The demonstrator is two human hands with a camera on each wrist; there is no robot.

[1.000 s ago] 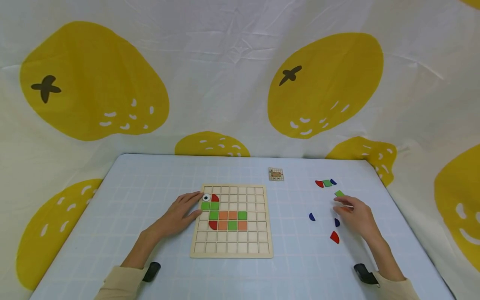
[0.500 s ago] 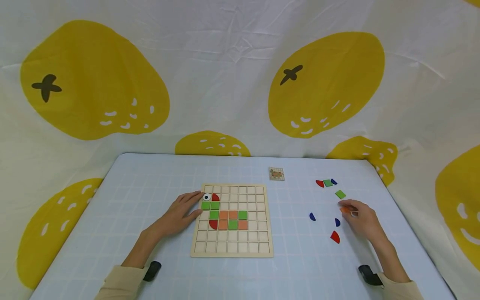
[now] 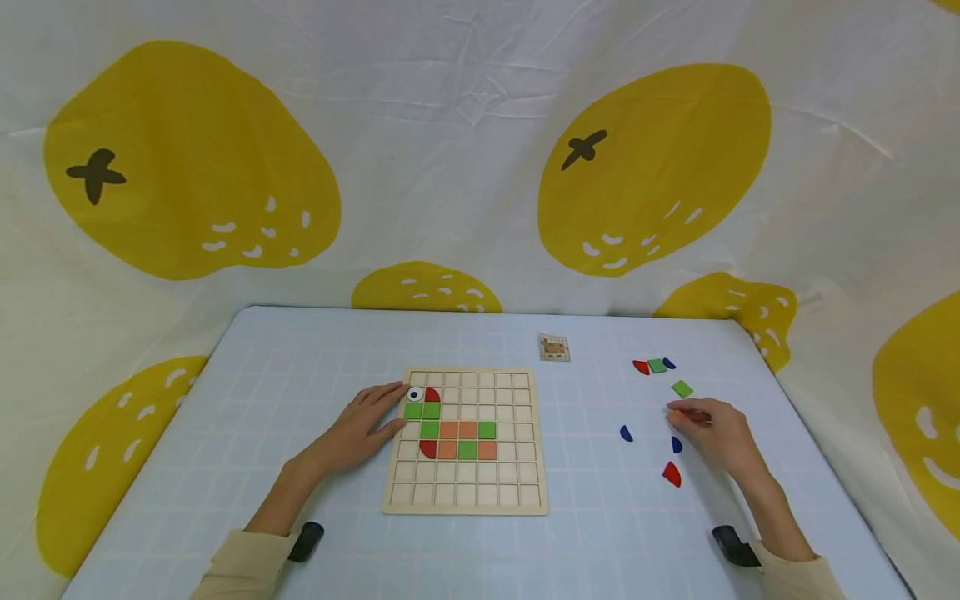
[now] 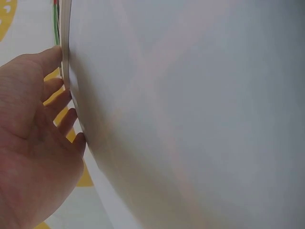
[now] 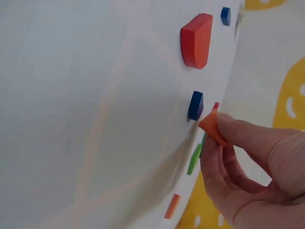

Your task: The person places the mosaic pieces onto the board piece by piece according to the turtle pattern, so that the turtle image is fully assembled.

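Observation:
My right hand (image 3: 712, 433) pinches an orange tile (image 5: 213, 128) between thumb and fingers, held above the table at the right; in the head view the fingers cover most of it. My left hand (image 3: 356, 429) lies at the left edge of the wooden grid board (image 3: 517, 483), fingers extended and touching its rim. On the board, green squares (image 3: 467, 450), orange squares (image 3: 447, 450), red rounded pieces (image 3: 432, 395) and a white eye piece (image 3: 416, 394) fill some cells. The left wrist view shows the fingers (image 4: 66, 121) along the board's side.
Around my right hand lie a green tile (image 3: 682, 389), blue pieces (image 3: 626, 433) and a red quarter piece (image 3: 672, 474). Farther back are a red piece (image 3: 641, 367) and another green tile (image 3: 657, 366). Another orange tile (image 5: 172, 206) lies on the table. A small patterned card (image 3: 554, 347) sits behind the board.
My right hand shifted right and nearer, uncovering the green tile, then came slightly back left with the orange tile still in its fingers. My left hand stays at the board.

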